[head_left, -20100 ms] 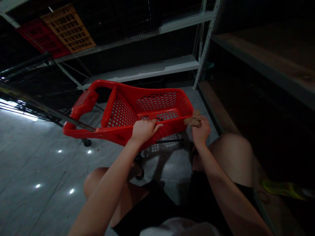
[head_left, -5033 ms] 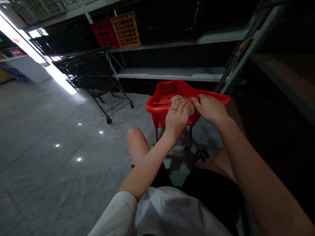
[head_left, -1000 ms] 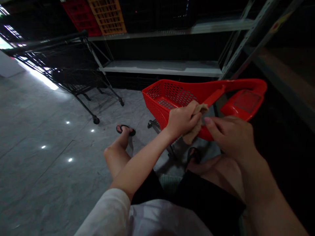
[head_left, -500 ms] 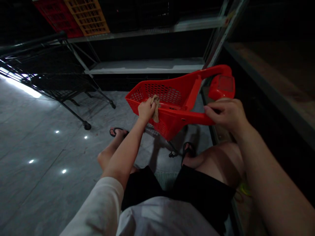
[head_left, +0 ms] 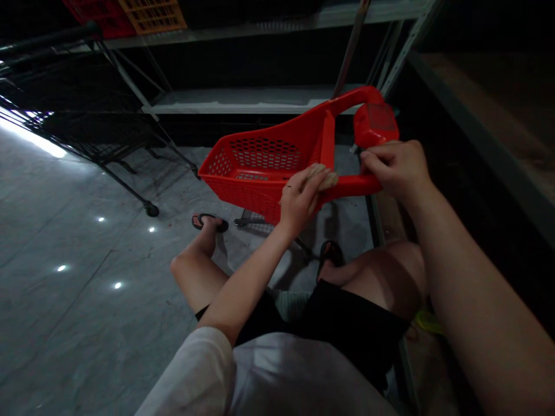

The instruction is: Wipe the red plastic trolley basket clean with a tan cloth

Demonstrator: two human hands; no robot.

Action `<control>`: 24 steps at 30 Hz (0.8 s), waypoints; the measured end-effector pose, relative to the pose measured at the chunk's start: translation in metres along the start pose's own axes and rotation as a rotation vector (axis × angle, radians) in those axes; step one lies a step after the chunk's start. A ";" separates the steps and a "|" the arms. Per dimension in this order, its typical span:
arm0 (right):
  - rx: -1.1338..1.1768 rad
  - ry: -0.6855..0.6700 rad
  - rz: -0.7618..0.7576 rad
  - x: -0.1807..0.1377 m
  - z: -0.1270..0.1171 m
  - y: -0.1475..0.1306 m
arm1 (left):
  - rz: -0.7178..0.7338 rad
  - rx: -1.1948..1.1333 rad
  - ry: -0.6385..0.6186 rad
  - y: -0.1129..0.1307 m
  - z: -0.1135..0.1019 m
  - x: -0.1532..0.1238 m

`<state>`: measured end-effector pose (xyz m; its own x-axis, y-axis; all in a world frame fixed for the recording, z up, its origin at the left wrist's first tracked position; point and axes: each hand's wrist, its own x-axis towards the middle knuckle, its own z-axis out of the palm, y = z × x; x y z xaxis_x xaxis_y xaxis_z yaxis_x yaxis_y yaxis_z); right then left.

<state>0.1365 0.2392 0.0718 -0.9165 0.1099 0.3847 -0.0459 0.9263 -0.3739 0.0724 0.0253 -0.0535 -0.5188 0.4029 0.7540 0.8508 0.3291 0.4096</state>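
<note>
A small red plastic shopping cart (head_left: 255, 193) with a perforated basket stands in front of me, its handle end to the right. My left hand (head_left: 299, 199) is closed on a tan cloth (head_left: 323, 176), pressed against the near top rim where the handle arm begins. My right hand (head_left: 399, 167) grips the red handle (head_left: 359, 185) near its right end, just below the boxy red block (head_left: 376, 124). The fingertips of the right hand are partly hidden behind the handle.
To the left stands a dark wire shopping cart (head_left: 121, 179) on casters. Behind is a metal shelf rack (head_left: 243, 104) with red and yellow crates (head_left: 151, 14) above. A dark ledge (head_left: 489, 133) runs along the right. My sandalled feet (head_left: 210, 222) flank the red cart.
My left hand has slid the cloth rightward along the cart's near rim toward the handle. The red cart has shifted left and turned slightly, with my right hand still on its handle.
</note>
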 end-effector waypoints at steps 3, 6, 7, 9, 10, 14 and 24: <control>0.032 0.027 0.000 0.003 0.004 -0.001 | 0.076 0.000 -0.047 -0.033 -0.009 -0.038; 0.023 0.032 0.009 0.007 0.007 0.001 | 0.150 0.096 -0.105 -0.055 -0.015 -0.075; 0.016 0.028 0.015 0.009 0.008 0.001 | 0.172 0.125 -0.120 -0.058 -0.016 -0.083; 0.008 0.026 0.026 0.011 0.009 0.000 | 0.187 0.163 -0.149 -0.054 -0.019 -0.084; 0.006 0.032 0.029 0.011 0.010 -0.001 | 0.186 0.174 -0.157 -0.048 -0.020 -0.078; 0.032 0.083 0.029 0.009 0.012 -0.008 | 0.268 0.255 -0.180 -0.008 -0.030 -0.025; 0.022 0.123 0.012 0.013 0.020 -0.002 | 0.397 0.195 -0.690 -0.060 -0.013 -0.093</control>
<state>0.1172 0.2316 0.0606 -0.8615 0.1658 0.4800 -0.0451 0.9165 -0.3975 0.0711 -0.0432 -0.1412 -0.1703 0.9345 0.3125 0.9852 0.1681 0.0341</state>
